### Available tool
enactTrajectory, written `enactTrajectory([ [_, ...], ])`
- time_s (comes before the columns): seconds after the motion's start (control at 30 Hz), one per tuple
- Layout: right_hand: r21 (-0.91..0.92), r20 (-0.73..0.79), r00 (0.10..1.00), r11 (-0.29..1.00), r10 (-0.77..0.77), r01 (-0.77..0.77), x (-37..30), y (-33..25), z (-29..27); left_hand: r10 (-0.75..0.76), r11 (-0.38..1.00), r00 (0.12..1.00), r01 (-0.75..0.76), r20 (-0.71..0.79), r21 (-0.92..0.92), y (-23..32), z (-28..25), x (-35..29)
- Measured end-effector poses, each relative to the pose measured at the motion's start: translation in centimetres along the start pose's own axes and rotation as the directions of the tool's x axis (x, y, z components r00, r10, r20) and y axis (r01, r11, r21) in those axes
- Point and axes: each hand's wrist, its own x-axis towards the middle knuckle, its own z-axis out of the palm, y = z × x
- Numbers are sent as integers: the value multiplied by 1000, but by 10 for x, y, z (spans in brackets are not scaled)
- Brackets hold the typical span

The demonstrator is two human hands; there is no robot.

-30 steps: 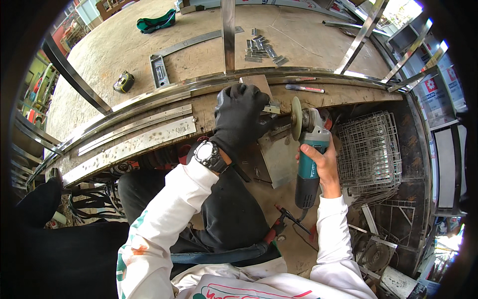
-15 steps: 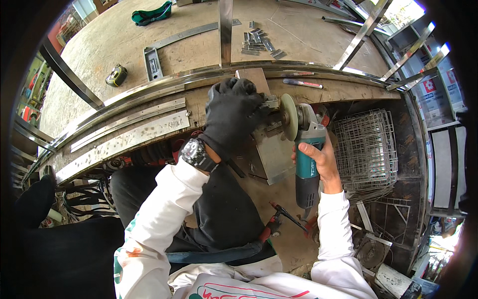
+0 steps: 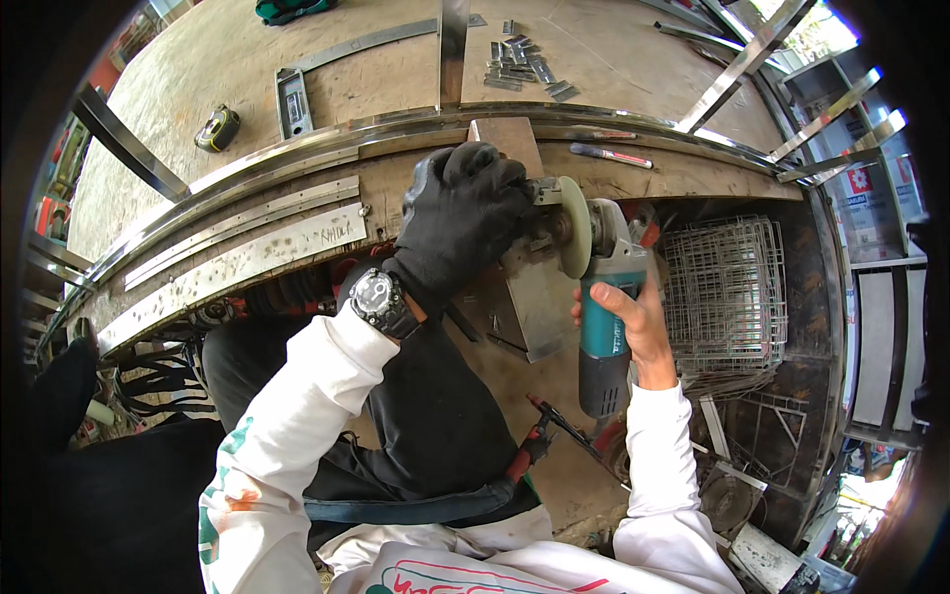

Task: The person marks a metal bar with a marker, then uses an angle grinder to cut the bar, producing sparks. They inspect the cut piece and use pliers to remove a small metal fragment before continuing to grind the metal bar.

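Observation:
My left hand, in a black glove, is closed around a small metal piece at the bench edge. Only the end of that piece sticks out past the fingers, meeting or nearly meeting the pale disc of an angle grinder. My bare right hand wraps around the teal and black body of the angle grinder, which stands roughly upright with its disc on the left side. Below the gloved hand hangs a flat metal plate or box side; its upper part is partly hidden.
Metal strips lie along the bench edge beside a polished metal frame. Beyond are a tape measure, a metal square, small metal pieces and a marker. Wire racks stand right; a red-handled tool is below.
The view has shifted slightly, so the green item at the top is now partly cut off. Both hands keep their grips, with the disc still beside the metal piece.

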Motion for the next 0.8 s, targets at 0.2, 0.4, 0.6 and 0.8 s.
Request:
enactTrajectory([
  [0.2, -12, 2, 1000, 1000, -7, 7, 0, -4, 4, 9, 996, 1000, -10, -17, -84, -4, 2, -1],
  [0.4, -14, -7, 1000, 1000, 6, -6, -1, -11, 9, -2, 998, 1000, 2, 5, -67, -3, 2, 0],
  [0.6, -46, -2, 1000, 999, 7, -7, 3, -17, 6, -18, 997, 1000, 18, 2, -73, -1, 6, 0],
  [0.8, -89, -3, 1000, 996, -16, 16, -1, -19, 5, -22, 996, 999, 24, 29, -81, 1, 1, 2],
])
